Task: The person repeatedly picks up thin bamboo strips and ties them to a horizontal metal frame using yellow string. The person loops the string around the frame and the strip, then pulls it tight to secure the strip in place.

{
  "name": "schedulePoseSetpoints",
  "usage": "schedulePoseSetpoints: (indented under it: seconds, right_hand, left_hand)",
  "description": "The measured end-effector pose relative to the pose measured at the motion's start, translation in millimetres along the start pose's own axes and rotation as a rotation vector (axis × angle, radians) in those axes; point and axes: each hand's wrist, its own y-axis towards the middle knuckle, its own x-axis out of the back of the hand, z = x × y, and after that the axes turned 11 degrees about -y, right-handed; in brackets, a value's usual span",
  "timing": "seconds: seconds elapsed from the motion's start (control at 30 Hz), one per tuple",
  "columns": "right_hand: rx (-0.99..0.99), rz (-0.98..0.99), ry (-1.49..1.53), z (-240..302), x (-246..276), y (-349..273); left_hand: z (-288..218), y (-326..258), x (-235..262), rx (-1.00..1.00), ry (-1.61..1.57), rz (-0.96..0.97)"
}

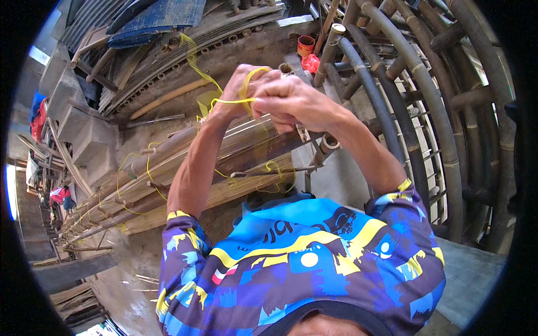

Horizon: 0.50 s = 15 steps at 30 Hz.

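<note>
Yellow cord [232, 101] lies looped across the left hand [237, 85] and pinched in the right hand [295, 102], which are together and touching above the middle of the view. The right hand has thumb and bent fingers closed on a tight stretch of it; the left hand is curled, but the right covers part of it, so I cannot tell what its fingers clasp.

Handling of the cord looks partway along. A loop is formed and one length pulled straight; the loop stands wide, a tail floats loose, and no finished knot can be made out, so closing and securing would seem undone.

Taking the hands as the clock's centre, the straight length points to 9 o'clock, and beyond it the tail trails off toward 10 as a broader, see-through strip. The loop's long axis tilts from about 1 to 7.

Farther out, pale timber lengths [246, 136] spread from 6 round to 8 o'clock, their long axis running roughly 2 to 8. Thin yellow strands [148, 168] already cross them toward 8; whether these join the handled piece, I cannot tell. The patterned shirt [302, 263] sits at 6, a dark bamboo frame [417, 70] around 3, a red can [305, 46] at 1, and a blue tarp [158, 21] at 10.
</note>
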Motion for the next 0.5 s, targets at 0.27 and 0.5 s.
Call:
schedulePoseSetpoints:
  seconds: [0.27, 0.5]
  right_hand:
    - [-0.051, -0.145, 0.186, -13, -20, -28]
    - [0.086, -0.263, 0.263, 15, -9, -3]
  left_hand:
    - [112, 45, -2, 0.517, -0.006, -0.369]
    - [210, 42, -17, 0.254, 0.726, -0.154]
